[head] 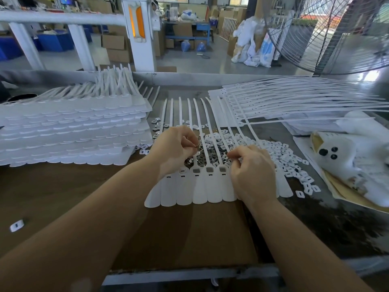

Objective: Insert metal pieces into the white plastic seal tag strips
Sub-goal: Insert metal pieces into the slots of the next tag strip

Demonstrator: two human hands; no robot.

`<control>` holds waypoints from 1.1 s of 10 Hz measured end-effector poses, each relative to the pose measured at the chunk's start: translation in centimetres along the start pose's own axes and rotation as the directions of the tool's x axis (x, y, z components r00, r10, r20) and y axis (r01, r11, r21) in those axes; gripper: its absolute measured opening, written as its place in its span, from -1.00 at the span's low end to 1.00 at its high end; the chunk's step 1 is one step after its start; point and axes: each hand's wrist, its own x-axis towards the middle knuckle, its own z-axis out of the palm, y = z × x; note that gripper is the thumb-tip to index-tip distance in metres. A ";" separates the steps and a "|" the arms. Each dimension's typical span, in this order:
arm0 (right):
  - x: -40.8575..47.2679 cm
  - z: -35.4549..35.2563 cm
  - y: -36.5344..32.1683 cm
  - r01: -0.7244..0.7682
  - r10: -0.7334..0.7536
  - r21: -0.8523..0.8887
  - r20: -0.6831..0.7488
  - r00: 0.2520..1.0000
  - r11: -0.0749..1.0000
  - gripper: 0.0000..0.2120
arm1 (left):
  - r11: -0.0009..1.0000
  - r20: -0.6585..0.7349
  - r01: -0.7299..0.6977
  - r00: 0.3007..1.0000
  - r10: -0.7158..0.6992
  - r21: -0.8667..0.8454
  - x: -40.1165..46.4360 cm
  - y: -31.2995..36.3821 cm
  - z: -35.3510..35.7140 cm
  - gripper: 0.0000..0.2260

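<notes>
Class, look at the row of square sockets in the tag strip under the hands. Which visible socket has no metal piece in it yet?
The leftmost visible socket, beside the left hand: it shows white inside, while the three to its right show grey metal.

The seal tag strips (197, 186) are smooth white plastic with a matt, faintly translucent look, like the stacked sheets (69, 131) at the left. Small metal pieces (203, 158) glint grey and shiny among white plastic caps (277, 152) (also matt). The counter (52, 186) is dull brown board, its far edge (200, 80) worn grey metal. The fan guard (328, 34) is thin wire.
</notes>
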 end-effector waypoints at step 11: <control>0.0 0.0 0.1 0.004 -0.004 0.013 0.006 1.000 1.000 -0.81 | 0.980 0.235 0.044 0.968 -0.090 0.194 -0.8 1.1 -1.3 -0.92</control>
